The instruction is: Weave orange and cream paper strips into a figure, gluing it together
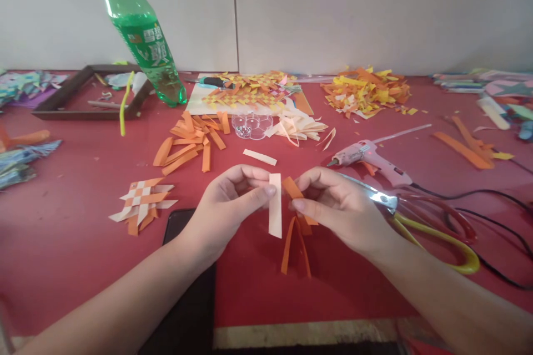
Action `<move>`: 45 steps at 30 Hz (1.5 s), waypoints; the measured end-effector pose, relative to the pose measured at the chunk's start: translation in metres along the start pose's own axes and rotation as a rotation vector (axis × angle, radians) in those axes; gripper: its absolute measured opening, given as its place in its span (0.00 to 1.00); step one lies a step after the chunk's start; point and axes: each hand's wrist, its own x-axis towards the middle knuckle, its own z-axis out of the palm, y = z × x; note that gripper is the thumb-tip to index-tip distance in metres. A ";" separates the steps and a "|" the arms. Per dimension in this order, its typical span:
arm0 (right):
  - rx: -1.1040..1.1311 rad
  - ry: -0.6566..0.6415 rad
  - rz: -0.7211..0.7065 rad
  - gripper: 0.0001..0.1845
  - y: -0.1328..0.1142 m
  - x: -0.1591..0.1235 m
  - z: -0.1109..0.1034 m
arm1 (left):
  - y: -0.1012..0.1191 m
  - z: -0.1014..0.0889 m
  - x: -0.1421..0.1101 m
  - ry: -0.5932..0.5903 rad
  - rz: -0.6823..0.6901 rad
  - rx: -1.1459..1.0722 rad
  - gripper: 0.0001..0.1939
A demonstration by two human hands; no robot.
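Observation:
My left hand (239, 202) pinches a cream paper strip (275, 216) upright between thumb and fingers. Just to its right, my right hand (333, 202) grips a folded orange paper strip (307, 221) with thumb and forefinger. Below my fingertips, on the red table, a bent orange strip (286, 252) stands with its two ends spread. Another cream strip (260, 156) lies flat beyond my hands. At the left is a small woven piece (142, 199) of orange and cream strips.
A pink glue gun (370, 158) and scissors with yellow and red handles (453, 258) lie at the right. Behind are piles of orange strips (194, 141) and cream strips (302, 126), and a green bottle (145, 39). A black phone-like slab (187, 299) lies under my left forearm.

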 end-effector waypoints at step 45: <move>-0.804 0.109 -0.649 0.07 0.015 -0.014 0.004 | 0.004 0.004 0.001 -0.055 -0.080 -0.164 0.05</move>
